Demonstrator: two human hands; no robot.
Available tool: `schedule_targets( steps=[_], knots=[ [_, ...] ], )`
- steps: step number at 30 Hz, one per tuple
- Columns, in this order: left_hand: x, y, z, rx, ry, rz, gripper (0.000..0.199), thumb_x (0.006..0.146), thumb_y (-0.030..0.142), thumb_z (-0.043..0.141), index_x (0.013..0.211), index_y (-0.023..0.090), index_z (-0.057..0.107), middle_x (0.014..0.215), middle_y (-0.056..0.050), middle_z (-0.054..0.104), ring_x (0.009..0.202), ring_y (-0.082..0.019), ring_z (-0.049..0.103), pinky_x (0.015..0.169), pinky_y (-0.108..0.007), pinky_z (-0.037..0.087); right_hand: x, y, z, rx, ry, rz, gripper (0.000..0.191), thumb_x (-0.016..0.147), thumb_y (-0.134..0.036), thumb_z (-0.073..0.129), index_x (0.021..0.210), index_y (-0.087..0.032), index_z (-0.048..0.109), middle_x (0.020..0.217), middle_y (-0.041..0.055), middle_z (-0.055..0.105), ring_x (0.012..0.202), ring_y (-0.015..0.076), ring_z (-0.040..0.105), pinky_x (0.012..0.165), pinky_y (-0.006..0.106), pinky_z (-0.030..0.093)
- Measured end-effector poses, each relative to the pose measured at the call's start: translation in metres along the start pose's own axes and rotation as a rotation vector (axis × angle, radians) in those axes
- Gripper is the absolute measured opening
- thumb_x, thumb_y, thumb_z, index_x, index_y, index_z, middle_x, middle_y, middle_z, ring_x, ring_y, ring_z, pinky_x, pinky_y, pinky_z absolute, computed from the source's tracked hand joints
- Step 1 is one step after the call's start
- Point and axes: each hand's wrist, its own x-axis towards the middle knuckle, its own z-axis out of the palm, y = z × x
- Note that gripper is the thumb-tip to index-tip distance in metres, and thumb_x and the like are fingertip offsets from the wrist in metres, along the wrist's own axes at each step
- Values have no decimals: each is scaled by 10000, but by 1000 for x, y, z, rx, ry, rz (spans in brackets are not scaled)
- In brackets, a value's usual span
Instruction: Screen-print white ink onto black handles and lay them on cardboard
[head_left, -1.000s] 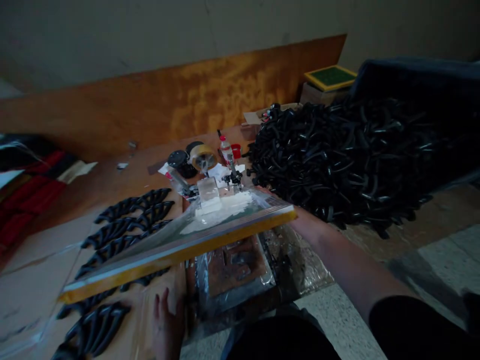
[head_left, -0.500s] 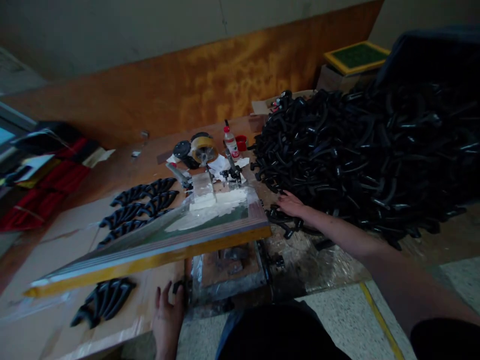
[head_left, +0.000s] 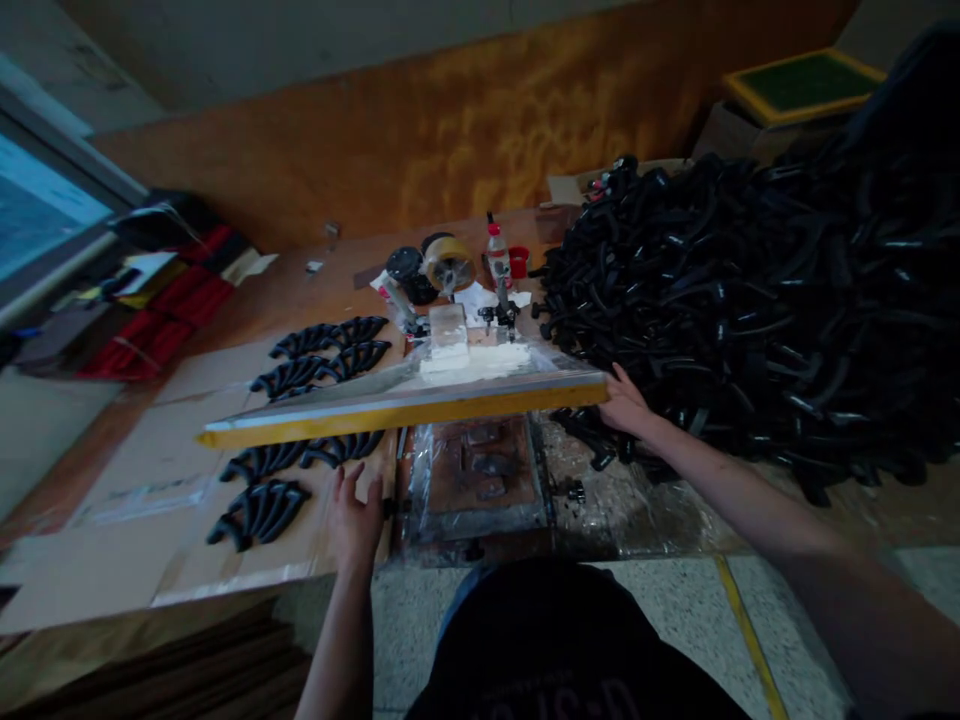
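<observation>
A yellow-edged frame [head_left: 420, 412] with white paste on its screen is tilted up over a low base plate [head_left: 487, 465] that carries small dark blocks. Near the plate's left side, my left hand [head_left: 356, 515] is raised with fingers apart and holds nothing. My right hand [head_left: 626, 403] is at the frame's right end, beside the big heap of black curved parts [head_left: 720, 300]; its fingers are partly hidden behind the frame's corner, and whether they grip anything is unclear. Rows of black curved parts [head_left: 262, 515] lie on cardboard at the left.
Behind the frame are a tape roll [head_left: 450, 263], a bottle with a red cap [head_left: 498, 258] and a red cup [head_left: 519, 262]. Red bundles [head_left: 150, 330] lie at the far left. A green panel with a yellow border [head_left: 806, 82] rests on a box at the back right.
The frame stands higher, showing more of the base plate and the rows. My right hand has moved from the black parts to the frame's right end. The camera view has shifted left.
</observation>
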Motion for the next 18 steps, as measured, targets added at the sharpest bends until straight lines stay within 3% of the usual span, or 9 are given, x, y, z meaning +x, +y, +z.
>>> schedule_targets(
  steps=[3, 5, 7, 9, 13, 15, 18],
  knots=[
    [6, 3, -4, -39, 21, 35, 473, 869, 460, 504, 1190, 132, 618, 1414, -180, 496, 1347, -286, 431, 1106, -457, 352, -5, -17, -12, -184, 0, 55, 225, 805, -262, 616, 1015, -196, 659, 1025, 123, 670, 1046, 301, 577, 996, 490, 388],
    [11, 5, -7, -79, 26, 42, 445, 880, 442, 507, 1190, 143, 618, 1418, -175, 498, 1335, -271, 451, 1092, -449, 370, -13, -36, -6, -266, 10, 77, 235, 837, -298, 581, 1028, -174, 638, 1026, 134, 664, 986, 299, 609, 912, 438, 448],
    [18, 7, -7, -129, 28, 57, 420, 890, 425, 513, 1198, 159, 613, 1424, -159, 500, 1328, -251, 461, 1085, -433, 382, -28, -61, 17, -211, -16, 56, 237, 864, -330, 551, 1025, -173, 627, 966, 113, 675, 894, 265, 639, 836, 392, 486],
    [27, 12, -7, -188, 28, 85, 411, 892, 413, 526, 1201, 158, 613, 1437, -155, 488, 1329, -241, 462, 1086, -413, 386, -45, -87, 53, -91, -55, 0, 227, 886, -346, 530, 1015, -189, 632, 926, 78, 686, 840, 227, 652, 787, 357, 510],
    [48, 33, -8, -321, 30, 171, 381, 889, 375, 551, 1181, 143, 626, 1414, -157, 511, 1322, -233, 469, 1092, -397, 386, -70, -122, 125, 17, -113, -201, 286, 933, -249, 440, 1091, -242, 680, 1086, 60, 673, 986, 182, 639, 870, 328, 513],
    [57, 47, -14, -389, 38, 208, 363, 886, 362, 556, 1172, 151, 629, 1374, -146, 547, 1287, -226, 500, 1063, -388, 416, -73, -128, 143, -64, -150, -263, 365, 937, -188, 398, 1144, -266, 689, 1155, 67, 647, 1044, 180, 618, 900, 326, 507],
    [68, 72, -32, -518, 80, 210, 324, 876, 373, 559, 1097, 153, 650, 1147, -100, 666, 1082, -190, 616, 932, -337, 504, -71, -132, 145, -246, -183, -293, 369, 922, -178, 430, 1157, -274, 698, 1144, 93, 637, 1078, 224, 590, 917, 376, 500]
  ],
)
